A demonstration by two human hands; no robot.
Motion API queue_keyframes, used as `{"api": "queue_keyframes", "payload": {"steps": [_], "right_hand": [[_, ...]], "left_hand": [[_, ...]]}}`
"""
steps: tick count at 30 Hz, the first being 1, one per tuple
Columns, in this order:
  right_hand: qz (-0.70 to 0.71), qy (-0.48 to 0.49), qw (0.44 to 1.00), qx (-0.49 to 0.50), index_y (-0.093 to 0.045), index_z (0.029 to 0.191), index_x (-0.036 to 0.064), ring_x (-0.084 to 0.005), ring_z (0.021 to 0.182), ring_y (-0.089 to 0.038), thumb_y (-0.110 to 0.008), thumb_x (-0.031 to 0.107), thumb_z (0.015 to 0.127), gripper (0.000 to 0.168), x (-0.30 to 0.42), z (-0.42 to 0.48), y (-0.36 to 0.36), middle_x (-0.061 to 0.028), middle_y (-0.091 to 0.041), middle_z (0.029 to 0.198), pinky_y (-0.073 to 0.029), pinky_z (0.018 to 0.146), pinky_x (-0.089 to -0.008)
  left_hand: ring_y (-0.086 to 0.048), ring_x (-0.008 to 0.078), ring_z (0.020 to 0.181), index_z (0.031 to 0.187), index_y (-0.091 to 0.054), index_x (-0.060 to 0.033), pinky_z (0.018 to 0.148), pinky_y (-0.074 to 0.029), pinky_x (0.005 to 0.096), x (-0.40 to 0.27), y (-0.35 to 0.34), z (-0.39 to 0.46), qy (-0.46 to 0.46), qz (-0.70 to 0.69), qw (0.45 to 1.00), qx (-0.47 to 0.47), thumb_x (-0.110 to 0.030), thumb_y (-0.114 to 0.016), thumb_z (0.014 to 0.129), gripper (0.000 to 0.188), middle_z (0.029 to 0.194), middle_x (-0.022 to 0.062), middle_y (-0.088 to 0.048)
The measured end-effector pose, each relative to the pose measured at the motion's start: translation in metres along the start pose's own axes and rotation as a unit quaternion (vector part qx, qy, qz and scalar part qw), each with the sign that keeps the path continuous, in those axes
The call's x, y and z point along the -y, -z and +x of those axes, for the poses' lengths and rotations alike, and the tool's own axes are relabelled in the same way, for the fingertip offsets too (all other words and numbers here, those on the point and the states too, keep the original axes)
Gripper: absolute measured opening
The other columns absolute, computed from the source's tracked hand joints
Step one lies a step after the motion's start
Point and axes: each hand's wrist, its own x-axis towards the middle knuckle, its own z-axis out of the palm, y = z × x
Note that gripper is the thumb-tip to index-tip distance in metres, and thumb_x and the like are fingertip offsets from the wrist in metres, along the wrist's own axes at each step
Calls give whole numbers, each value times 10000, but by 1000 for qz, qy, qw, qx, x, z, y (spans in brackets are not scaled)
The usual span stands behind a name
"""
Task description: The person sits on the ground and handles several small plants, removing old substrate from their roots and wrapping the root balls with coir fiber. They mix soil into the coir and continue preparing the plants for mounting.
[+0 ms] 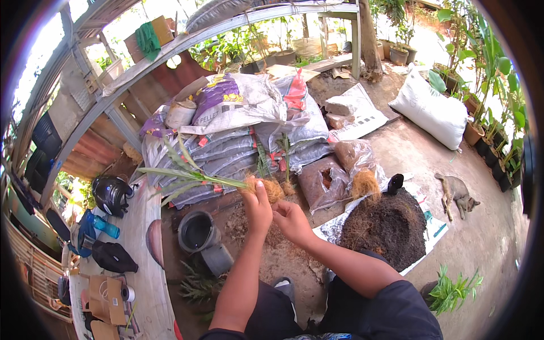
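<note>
My left hand [257, 208] grips a plant with long narrow green leaves [204, 176] by its root end, which is wrapped in a wad of brown coconut fibre [272, 190]. The plant lies tilted, its leaves pointing left. My right hand [291, 222] is at the lower right end of the wad, thumb and fingers pinched together. Whether a strand is between those fingertips is too small to tell. Behind the wad, another small plant [287, 157] with a fibre-wrapped base stands against the stacked sacks. More loose coconut fibre [365, 185] sits to the right.
A mound of dark soil [382, 229] lies on a flattened sack, with a black object [395, 183] at its edge. Black pots [199, 231] stand left of my arms. Filled sacks [238, 106] are piled ahead. A cat [457, 195] lies right; a helmet [111, 195] rests on the left bench.
</note>
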Motion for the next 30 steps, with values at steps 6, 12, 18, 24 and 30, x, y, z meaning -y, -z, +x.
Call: {"api": "queue_keyframes", "payload": {"steps": [6, 12, 18, 24, 30], "right_hand": [[-462, 404, 788, -49, -677, 959, 119, -260, 828, -500, -649, 66, 750, 217, 56, -1, 29, -31, -503, 843, -435, 742, -403], [-329, 429, 839, -60, -656, 950, 75, -290, 803, -504, -671, -5, 755, 211, 69, 4, 40, -74, -513, 853, -436, 711, -415], [-231, 363, 900, -65, -632, 933, 21, -287, 747, -540, -674, -53, 824, 138, 64, 5, 38, -111, -539, 804, -444, 636, -374], [-199, 342, 916, -72, -626, 939, 11, -279, 701, -564, -675, -40, 862, 104, 58, 11, 45, -122, -569, 801, -448, 618, -361], [-127, 270, 953, -62, -602, 963, 0, -156, 690, -568, -655, 24, 938, 63, 48, 12, 39, -74, -588, 808, -476, 622, -287]], "left_hand": [[-582, 264, 1116, 1286, -433, 24, 998, -442, 406, -13, 20, 1, 68, -58, 991, 103, -256, -484, 1063, 361, 1220, 177, -583], [-567, 204, 1165, 1342, -438, -9, 1023, -442, 358, -36, 31, -3, 68, -219, 953, 198, -237, -499, 1060, 368, 1276, 126, -585], [-537, 195, 1253, 1426, -408, -17, 1084, -412, 353, -56, 46, -3, 105, -322, 910, 238, -160, -577, 1017, 465, 1384, 125, -547], [-529, 170, 1243, 1391, -456, 1, 1061, -420, 334, -52, 57, -1, 67, -250, 919, 298, -138, -655, 975, 482, 1369, 108, -553], [-581, 131, 1122, 1315, -545, 20, 991, -460, 308, -39, 61, 3, 89, -206, 930, 290, -152, -700, 952, 431, 1229, 66, -631]]}}
